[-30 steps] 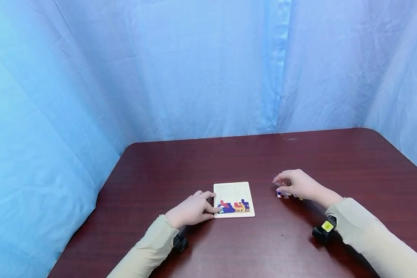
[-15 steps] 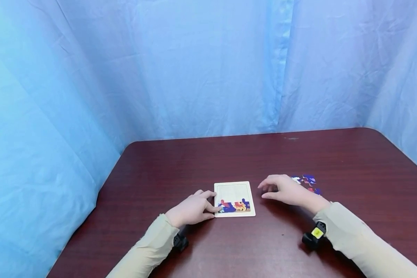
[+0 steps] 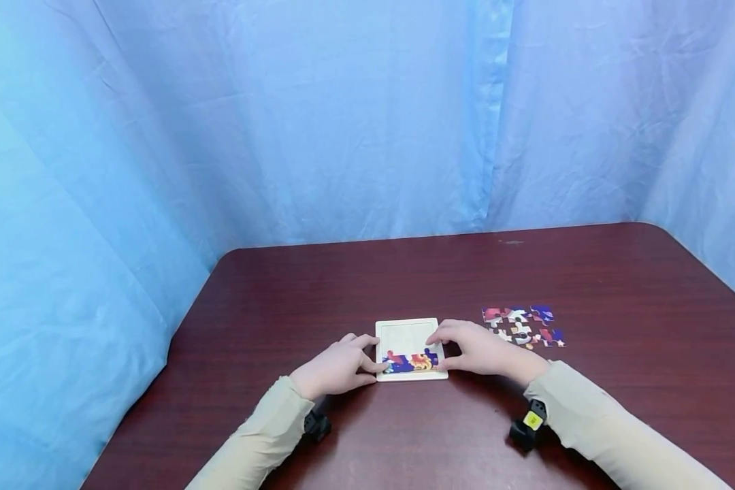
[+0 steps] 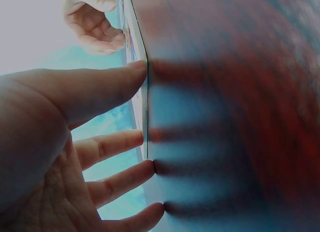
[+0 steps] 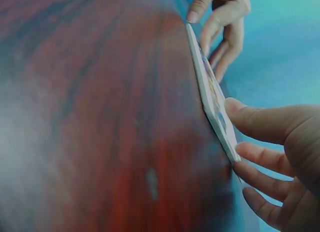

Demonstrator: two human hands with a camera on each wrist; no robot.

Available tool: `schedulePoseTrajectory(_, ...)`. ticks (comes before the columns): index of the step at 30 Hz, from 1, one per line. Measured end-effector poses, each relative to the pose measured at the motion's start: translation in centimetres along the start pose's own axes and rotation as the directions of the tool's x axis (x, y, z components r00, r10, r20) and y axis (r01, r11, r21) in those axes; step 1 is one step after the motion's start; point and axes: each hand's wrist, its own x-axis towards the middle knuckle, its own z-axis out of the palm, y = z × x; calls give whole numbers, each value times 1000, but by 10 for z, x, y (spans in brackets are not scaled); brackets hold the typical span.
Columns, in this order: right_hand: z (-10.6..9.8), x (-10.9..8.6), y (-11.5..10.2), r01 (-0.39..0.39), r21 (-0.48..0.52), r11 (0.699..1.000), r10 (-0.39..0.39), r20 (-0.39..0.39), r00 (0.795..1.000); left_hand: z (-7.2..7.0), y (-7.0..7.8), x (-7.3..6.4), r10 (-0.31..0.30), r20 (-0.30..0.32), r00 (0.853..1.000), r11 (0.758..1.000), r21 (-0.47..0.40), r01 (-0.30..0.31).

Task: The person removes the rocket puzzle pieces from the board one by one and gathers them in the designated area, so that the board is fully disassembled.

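A square, pale puzzle tray (image 3: pixel 407 335) lies flat on the table, its near part filled by a strip of dark blue, red and yellow jigsaw pieces (image 3: pixel 412 363). At its left side, my left hand (image 3: pixel 338 369) touches the rim; the left wrist view shows the thumb (image 4: pixel 115 81) on the tray's edge and the fingers stretched out and spread. My right hand (image 3: pixel 480 350) is at the tray's right side. In the right wrist view its thumb (image 5: pixel 240 114) reaches over the rim beside the pieces, with nearly straight fingers (image 5: pixel 265 159) along the edge.
Several loose jigsaw pieces (image 3: pixel 520 331) lie in a cluster right of the tray, behind the right hand. The dark red wood table (image 3: pixel 318 286) ends at blue curtains (image 3: pixel 355 122) behind and to the sides. Each wrist wears a small black camera (image 3: pixel 523 434).
My right hand has moved left from the loose pieces to the tray's right side, leaving the cluster uncovered. The left hand has stayed on the tray's left edge.
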Motion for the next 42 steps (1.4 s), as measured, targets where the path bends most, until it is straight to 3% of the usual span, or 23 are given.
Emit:
schedulePoseTrajectory(6,6,4,-7,26,-78,997,-27,-12,1000,0,0,-1,4,-4,1000,1000,0,-4)
schedulePoseTrajectory(15,9,10,-10,59,-45,997,-59,15,998,0,0,0,11,3,1000,1000,0,-11)
schedulePoseTrajectory(24,11,15,-11,60,-20,998,-59,37,998,2,0,-1,-32,23,999,999,30,31)
schedulePoseTrajectory(31,12,16,-11,57,0,998,-57,50,997,0,7,1,58,17,998,991,119,-60)
schedulePoseTrajectory(38,13,19,-8,49,37,998,-50,34,998,-4,15,12,172,103,980,973,140,-185)
schedulePoseTrajectory(42,15,21,-8,65,57,996,-66,16,998,-5,19,16,194,145,970,965,148,-215)
